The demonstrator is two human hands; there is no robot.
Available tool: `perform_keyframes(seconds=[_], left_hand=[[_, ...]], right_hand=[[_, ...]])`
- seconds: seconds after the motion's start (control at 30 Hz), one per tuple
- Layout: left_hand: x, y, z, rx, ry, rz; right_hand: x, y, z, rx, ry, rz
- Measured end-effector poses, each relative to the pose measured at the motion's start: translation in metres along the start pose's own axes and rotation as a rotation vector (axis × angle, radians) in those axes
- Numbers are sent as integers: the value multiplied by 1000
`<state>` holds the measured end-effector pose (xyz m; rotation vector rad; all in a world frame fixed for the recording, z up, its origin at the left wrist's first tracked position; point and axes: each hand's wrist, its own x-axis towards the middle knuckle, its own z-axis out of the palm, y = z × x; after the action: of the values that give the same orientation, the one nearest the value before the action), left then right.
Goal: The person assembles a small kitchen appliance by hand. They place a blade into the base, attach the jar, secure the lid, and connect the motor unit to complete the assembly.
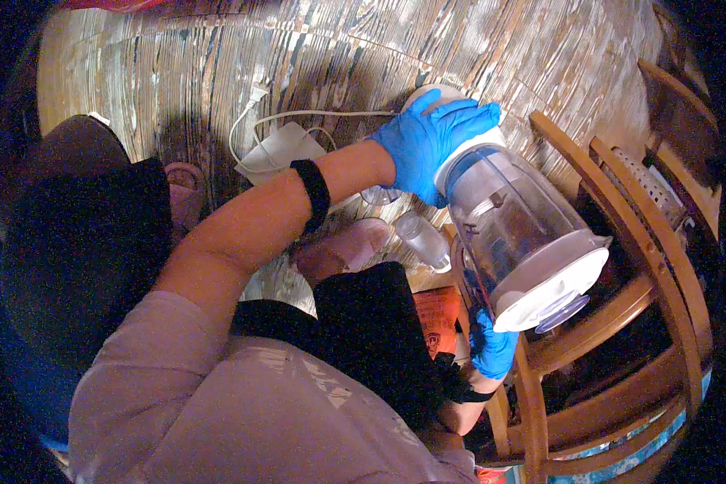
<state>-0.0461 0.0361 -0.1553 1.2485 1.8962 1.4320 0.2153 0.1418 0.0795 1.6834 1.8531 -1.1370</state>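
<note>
A blender with a clear jug (516, 206) is tilted in front of me, its white base (437, 93) towards the upper left and its white lid (552, 278) towards the lower right. My left hand (436, 145), in a blue glove, is closed over the base with its fingers spread across it. At the lid end, my right hand (492, 345), also blue-gloved, grips the jug's handle side; its fingertips are partly hidden behind the jug. Blades show inside the jug. From the base a white cord (323, 113) runs left to a plug (258, 92).
A white flat box (278, 151) lies on the wood-patterned floor (347, 56) under the cord. Near my pink slipper (367, 236) lies a clear container (422, 240). An orange bag (436, 315) is beside my knee. Wooden chairs (605, 173) stand close on the right.
</note>
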Motion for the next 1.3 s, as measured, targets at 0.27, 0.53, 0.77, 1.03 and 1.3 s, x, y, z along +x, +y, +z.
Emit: perform_keyframes(seconds=[0.27, 0.53, 0.77, 1.03, 1.3], left_hand=[[-1, 2, -1, -50, -28, -57], [-7, 2, -2, 13, -63, -63], [-51, -37, -23, 181, -165, -378], [-62, -66, -67, 322, -135, -708], [0, 4, -31, -165, -286, -190]], right_hand=[[-4, -21, 29, 712, -16, 184], [12, 27, 23, 750, 73, 55], [14, 49, 19, 27, 163, -216], [25, 19, 44, 82, 142, -281], [6, -40, 58, 94, 92, -375]])
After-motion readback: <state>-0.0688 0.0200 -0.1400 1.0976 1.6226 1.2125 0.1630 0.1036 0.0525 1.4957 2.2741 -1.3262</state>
